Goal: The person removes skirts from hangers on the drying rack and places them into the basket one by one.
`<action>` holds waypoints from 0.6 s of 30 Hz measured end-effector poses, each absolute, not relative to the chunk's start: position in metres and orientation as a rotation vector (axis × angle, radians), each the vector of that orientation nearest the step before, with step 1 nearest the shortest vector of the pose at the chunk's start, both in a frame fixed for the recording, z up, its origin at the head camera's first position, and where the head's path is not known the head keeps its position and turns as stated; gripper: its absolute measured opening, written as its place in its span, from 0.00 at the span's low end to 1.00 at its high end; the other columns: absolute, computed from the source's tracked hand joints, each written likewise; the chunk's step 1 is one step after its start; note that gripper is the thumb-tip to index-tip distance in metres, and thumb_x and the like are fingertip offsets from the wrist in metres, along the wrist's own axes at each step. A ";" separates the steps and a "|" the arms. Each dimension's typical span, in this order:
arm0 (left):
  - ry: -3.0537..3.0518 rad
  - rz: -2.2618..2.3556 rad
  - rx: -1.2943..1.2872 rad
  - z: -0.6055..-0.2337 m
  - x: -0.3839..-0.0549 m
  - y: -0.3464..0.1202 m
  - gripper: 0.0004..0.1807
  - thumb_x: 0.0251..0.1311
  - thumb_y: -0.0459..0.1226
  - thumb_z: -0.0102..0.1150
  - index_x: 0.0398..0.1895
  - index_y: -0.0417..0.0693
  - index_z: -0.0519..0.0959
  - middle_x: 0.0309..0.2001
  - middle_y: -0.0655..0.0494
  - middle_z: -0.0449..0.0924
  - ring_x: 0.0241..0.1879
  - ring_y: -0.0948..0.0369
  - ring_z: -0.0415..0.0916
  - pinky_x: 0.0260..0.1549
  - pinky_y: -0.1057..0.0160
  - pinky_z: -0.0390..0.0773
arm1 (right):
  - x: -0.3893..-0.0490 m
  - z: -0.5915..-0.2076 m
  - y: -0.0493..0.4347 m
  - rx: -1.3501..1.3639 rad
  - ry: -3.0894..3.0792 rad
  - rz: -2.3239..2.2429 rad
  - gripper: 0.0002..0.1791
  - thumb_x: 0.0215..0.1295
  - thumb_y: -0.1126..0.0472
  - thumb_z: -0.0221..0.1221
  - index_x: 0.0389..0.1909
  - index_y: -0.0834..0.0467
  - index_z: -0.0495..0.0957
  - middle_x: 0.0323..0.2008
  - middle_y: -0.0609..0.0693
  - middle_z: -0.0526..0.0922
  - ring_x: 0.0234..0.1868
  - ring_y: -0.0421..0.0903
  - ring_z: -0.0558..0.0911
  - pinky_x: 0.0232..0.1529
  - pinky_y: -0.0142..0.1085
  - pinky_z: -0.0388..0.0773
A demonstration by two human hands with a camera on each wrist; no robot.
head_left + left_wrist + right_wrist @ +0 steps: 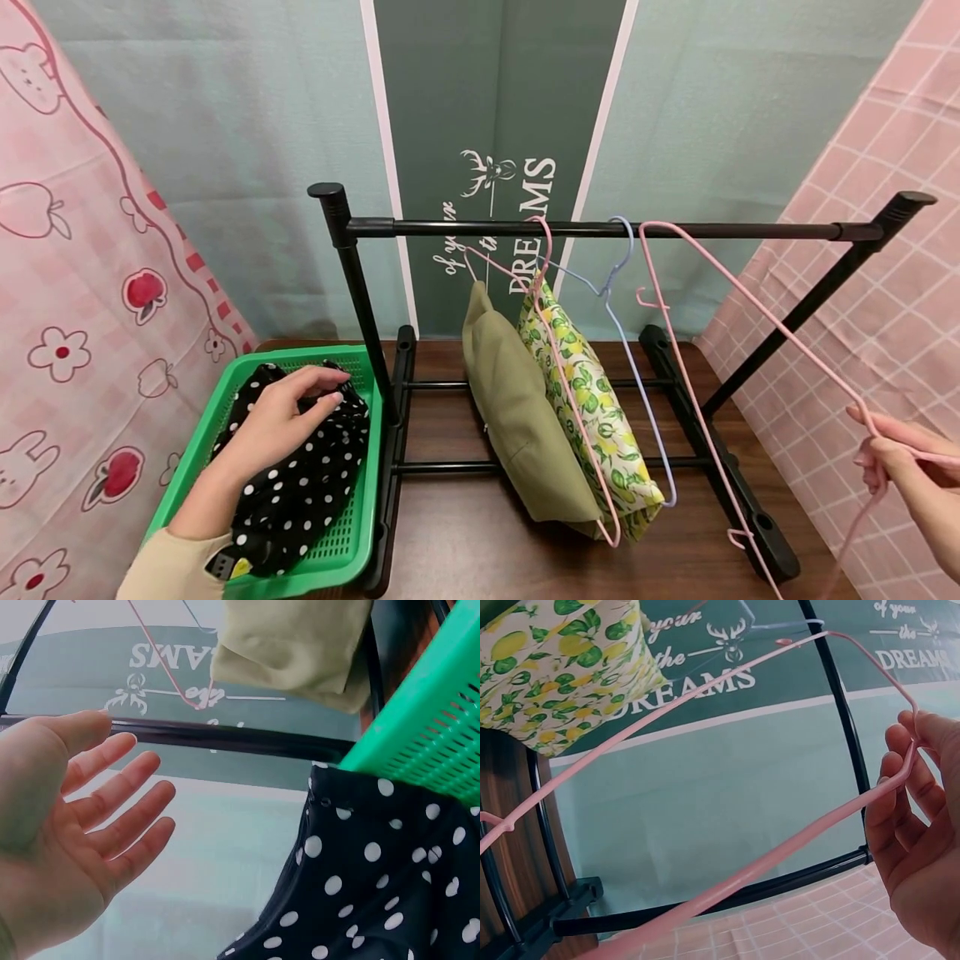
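My left hand (277, 421) reaches over a black cloth with white polka dots (315, 500), which lies bunched in a green plastic basket (363, 533). Its fingers are loosely bent; in the left wrist view the palm and fingers are bare, with a gap between them and the dotted cloth (375, 855). On the right, my right hand (915, 475) pinches a pink hanger (739, 879) near its neck between thumb and fingers. This hanger carries no cloth and is tilted, its far corner overlapping the black rail (750, 232) in the head view.
From the rail hang an olive green cloth (510, 408) on a pink hanger and a lemon-print cloth (592, 392) on a blue hanger (626, 346). The rack's slanted posts and feet stand on a brown wooden table (450, 533). Printed curtains enclose the sides and back.
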State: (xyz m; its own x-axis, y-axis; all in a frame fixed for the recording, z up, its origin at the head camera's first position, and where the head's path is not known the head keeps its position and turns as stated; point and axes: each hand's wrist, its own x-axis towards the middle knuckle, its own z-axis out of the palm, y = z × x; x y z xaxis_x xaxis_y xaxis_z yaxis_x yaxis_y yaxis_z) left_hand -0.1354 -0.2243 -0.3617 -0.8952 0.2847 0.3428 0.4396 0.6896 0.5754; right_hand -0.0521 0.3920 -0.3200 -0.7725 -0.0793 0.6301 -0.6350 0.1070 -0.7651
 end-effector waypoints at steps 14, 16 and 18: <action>-2.598 -1.015 -0.586 -0.355 -0.140 -0.212 0.12 0.62 0.38 0.55 0.49 0.54 0.76 0.44 0.61 0.77 0.36 0.69 0.73 0.26 0.66 0.74 | -0.047 -0.320 0.379 0.459 -2.185 1.384 0.20 0.56 0.87 0.44 0.51 0.80 0.69 0.24 0.43 0.78 0.21 0.34 0.71 0.18 0.26 0.66; -2.576 -1.018 -0.590 -0.355 -0.140 -0.210 0.12 0.62 0.37 0.56 0.49 0.53 0.77 0.44 0.60 0.78 0.36 0.69 0.72 0.26 0.67 0.73 | -0.048 -0.318 0.376 0.453 -2.168 1.400 0.19 0.56 0.86 0.45 0.50 0.80 0.70 0.24 0.44 0.79 0.21 0.34 0.72 0.19 0.25 0.67; -2.566 -1.023 -0.581 -0.354 -0.141 -0.208 0.12 0.61 0.36 0.56 0.48 0.53 0.77 0.44 0.60 0.78 0.36 0.70 0.71 0.26 0.67 0.73 | -0.049 -0.315 0.374 0.439 -2.170 1.374 0.18 0.56 0.86 0.46 0.49 0.81 0.70 0.25 0.43 0.80 0.21 0.33 0.73 0.19 0.23 0.69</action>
State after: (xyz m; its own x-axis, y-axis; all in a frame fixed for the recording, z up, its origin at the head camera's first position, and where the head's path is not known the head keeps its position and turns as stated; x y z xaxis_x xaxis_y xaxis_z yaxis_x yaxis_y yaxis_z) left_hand -0.1407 -0.2079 -0.3540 -0.8669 0.2513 0.4305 0.4785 0.6614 0.5776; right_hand -0.0495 0.3737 -0.3153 -0.8071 0.0081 0.5904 -0.5303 0.4297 -0.7308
